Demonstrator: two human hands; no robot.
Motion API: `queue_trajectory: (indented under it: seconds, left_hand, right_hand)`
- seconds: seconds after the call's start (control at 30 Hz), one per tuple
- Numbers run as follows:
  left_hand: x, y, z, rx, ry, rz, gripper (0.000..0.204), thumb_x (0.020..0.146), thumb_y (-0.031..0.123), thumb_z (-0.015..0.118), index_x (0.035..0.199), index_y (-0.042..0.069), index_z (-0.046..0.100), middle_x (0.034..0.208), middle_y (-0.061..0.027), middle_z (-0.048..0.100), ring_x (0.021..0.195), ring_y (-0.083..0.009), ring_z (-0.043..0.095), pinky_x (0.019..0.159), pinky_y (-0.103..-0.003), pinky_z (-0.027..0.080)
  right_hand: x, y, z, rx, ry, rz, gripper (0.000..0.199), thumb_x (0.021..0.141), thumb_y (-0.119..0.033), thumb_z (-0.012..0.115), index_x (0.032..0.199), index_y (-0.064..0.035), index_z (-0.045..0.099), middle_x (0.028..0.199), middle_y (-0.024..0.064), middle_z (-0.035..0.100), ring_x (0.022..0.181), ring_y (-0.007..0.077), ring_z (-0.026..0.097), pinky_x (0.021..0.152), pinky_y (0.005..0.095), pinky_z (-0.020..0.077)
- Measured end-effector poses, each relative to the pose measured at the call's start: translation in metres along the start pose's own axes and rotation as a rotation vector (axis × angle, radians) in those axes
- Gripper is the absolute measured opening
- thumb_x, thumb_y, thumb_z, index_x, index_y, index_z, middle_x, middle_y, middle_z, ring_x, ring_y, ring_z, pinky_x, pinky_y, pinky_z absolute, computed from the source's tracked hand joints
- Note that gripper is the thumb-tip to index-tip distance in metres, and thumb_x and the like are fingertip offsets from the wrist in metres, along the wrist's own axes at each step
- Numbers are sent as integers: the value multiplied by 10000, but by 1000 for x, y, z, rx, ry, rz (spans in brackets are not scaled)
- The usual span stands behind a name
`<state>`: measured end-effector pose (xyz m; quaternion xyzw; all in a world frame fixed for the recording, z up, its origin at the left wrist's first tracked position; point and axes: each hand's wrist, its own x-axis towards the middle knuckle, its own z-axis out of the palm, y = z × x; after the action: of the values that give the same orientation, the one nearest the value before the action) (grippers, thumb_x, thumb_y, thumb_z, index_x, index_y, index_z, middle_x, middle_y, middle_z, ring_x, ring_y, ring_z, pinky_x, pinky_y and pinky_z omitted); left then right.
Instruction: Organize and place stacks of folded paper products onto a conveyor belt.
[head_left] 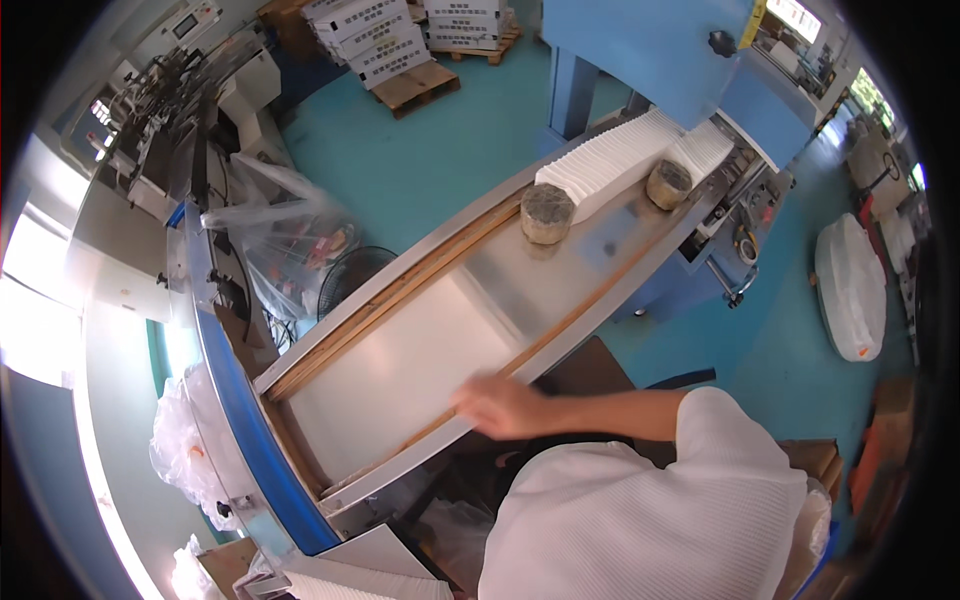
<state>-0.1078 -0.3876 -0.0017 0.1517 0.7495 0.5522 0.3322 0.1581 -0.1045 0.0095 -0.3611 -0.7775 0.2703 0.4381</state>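
My right hand (497, 406) is over the near rail of a long metal feed tray (400, 370), its fingers smeared by motion, so I cannot tell whether it holds anything. My right arm reaches in from the white sleeve at the lower right. My left hand is out of the picture. Up the tray, two rows of thin white folded sheets (610, 165) stand on edge, packed together. A round, tape-wrapped block (547, 213) rests against the end of the longer row. A second such block (669, 184) sits at the end of the shorter row.
A blue machine (640, 50) stands at the tray's upper end. A blue belt (258, 430) runs past its lower end. More white folded sheets (360, 582) lie at the bottom edge. Beyond the tray are a black fan (350, 275), clear plastic sheeting (275, 215) and cartons on a pallet (415, 88).
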Motion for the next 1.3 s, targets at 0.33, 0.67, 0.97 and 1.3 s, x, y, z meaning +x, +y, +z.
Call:
queue_trajectory:
  seconds: [0.33, 0.67, 0.97, 1.3]
  left_hand:
    - [-39, -33, -68, -736, 382, -190, 579, 979, 315, 555, 1402, -28, 358, 1385, -182, 479, 1225, -290, 501, 1040, -382, 441]
    - [27, 0, -139, -46, 281, -245, 857, 881, 568, 609, 1441, -4, 303, 1415, -174, 447, 1286, -289, 428, 1103, -416, 328]
    - [233, 45, -175, 837, 656, 344, 843, 830, 424, 721, 1475, 59, 320, 1532, -205, 275, 1403, -376, 290, 1102, -470, 290]
    - [252, 35, -191, 530, 469, 346, 444, 835, 418, 710, 1087, 58, 648, 1030, -116, 645, 1004, -273, 588, 876, -408, 465]
  right_hand:
    - [-65, -160, 220, 785, -1751, 1324, 1290, 761, -625, 712, 1440, 53, -150, 1368, 316, 394, 1116, 380, 584, 928, 400, 508]
    - [-46, -180, 248, 1035, -1607, 1630, 1129, 769, -384, 801, 1504, -63, 8, 1519, 60, 235, 1347, 206, 351, 1057, 368, 375]
    - [-48, -185, 258, 758, -1479, 1609, 1053, 835, -454, 699, 1498, -31, -1, 1525, 102, 203, 1361, 227, 321, 1052, 351, 361]
    - [-46, -157, 265, 1132, -1574, 1476, 695, 865, -312, 699, 1380, 3, 355, 1315, 73, 511, 1240, 174, 492, 1001, 299, 452]
